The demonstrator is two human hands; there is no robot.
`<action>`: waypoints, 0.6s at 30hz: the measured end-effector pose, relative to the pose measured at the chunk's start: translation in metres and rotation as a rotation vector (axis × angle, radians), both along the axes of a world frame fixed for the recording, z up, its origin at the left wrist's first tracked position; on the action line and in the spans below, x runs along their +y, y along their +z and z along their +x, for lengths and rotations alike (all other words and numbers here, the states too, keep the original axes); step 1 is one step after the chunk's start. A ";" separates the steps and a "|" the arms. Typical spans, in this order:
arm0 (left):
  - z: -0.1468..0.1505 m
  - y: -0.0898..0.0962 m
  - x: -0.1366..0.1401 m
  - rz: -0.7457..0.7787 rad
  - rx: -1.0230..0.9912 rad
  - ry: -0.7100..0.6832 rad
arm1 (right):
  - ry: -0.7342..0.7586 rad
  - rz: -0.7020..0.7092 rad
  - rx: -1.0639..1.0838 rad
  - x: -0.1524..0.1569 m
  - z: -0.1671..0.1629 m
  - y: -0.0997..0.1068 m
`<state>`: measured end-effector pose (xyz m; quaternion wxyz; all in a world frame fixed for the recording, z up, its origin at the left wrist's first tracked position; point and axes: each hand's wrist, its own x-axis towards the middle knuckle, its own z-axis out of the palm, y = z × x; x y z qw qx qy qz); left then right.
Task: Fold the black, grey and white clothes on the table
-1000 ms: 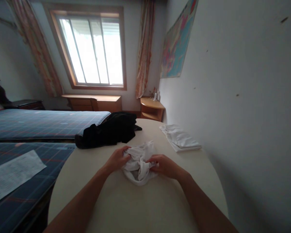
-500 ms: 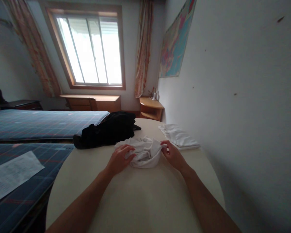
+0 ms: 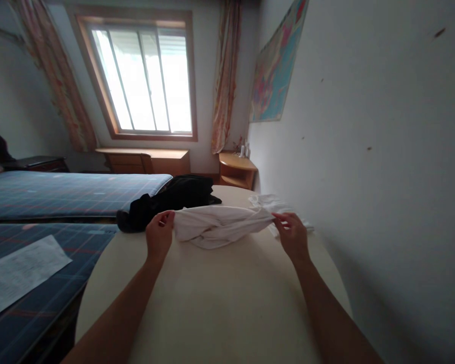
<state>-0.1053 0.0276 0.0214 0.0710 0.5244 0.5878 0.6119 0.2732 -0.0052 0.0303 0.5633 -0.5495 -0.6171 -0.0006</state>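
A white cloth garment point(image 3: 220, 225) is stretched sideways between my two hands, just above the pale round table point(image 3: 220, 298). Its exact kind does not show; the fabric is twisted and hangs in folds. My left hand point(image 3: 161, 232) pinches its left end, fingers closed. At the opposite end my right hand point(image 3: 292, 233) grips a corner between thumb and fingers. Behind my right hand lies a folded white cloth point(image 3: 273, 203), partly hidden by that hand. A heap of black clothing point(image 3: 174, 194) rests on the table's far left edge, behind my left hand.
Left of the table are mattresses with a blue plaid pattern point(image 3: 79, 194), and a printed sheet of paper point(image 3: 26, 273) lies on the nearer one. A white wall point(image 3: 382, 202) runs close along the right. A wooden corner shelf point(image 3: 238, 164) stands beyond the table.
My hands have moved apart, left hand leftward and right hand rightward. The white garment, bunched on the table before, is now lifted and pulled out wide. My left hand has closed on its end.
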 end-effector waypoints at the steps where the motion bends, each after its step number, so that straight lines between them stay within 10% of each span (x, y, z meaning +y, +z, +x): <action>1: -0.005 0.000 0.002 -0.042 -0.060 0.006 | -0.052 -0.042 0.029 0.000 0.002 0.000; 9: 0.043 -0.011 -0.020 -0.232 0.137 -0.217 | 0.161 -0.341 0.061 0.009 -0.020 -0.025; 18: 0.062 -0.035 -0.017 -0.023 0.197 -0.460 | 0.412 -0.346 -0.187 0.004 -0.038 -0.030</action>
